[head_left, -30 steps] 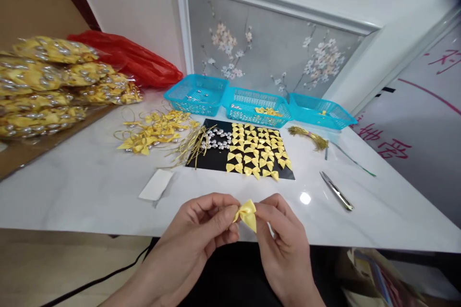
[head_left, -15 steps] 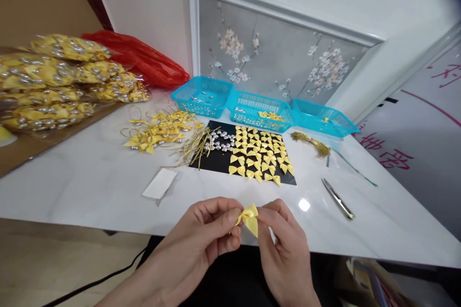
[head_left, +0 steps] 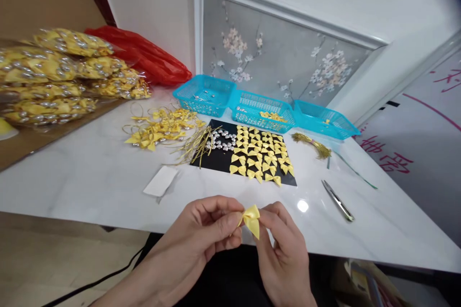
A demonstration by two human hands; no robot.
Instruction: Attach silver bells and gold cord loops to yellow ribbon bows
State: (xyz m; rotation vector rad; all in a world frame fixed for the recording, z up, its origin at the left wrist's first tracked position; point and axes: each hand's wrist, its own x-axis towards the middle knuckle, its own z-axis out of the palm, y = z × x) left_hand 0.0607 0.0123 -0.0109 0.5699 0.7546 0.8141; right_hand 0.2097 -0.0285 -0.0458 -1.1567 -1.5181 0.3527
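Over the table's front edge, my left hand (head_left: pixel 212 232) pinches one side of a yellow ribbon bow (head_left: pixel 251 219) between thumb and fingers. At the bow's other side my right hand (head_left: pixel 283 244) is closed, with thumb and forefinger on the ribbon. Anything small behind the bow is hidden by the fingers. Beyond the hands lies a black mat (head_left: pixel 216 160) bearing rows of similar yellow bows (head_left: pixel 254 157) and a ring of silvery beads (head_left: pixel 230 146). Loose gold cords (head_left: pixel 196 146) rest across the mat's left edge.
Three blue baskets (head_left: pixel 262 114) line the back. Finished-looking bows with cords (head_left: pixel 162 127) lie left, near bagged bows (head_left: pixel 46 72) and a red plastic bag (head_left: pixel 144 57). To the right are a cord bundle (head_left: pixel 312 145) and a metal cutting tool (head_left: pixel 337 201). A white card (head_left: pixel 160 181) lies front left.
Both hands keep hold of the bow, which has shifted very slightly. The view has tilted a little; the things on the table stay where they were.
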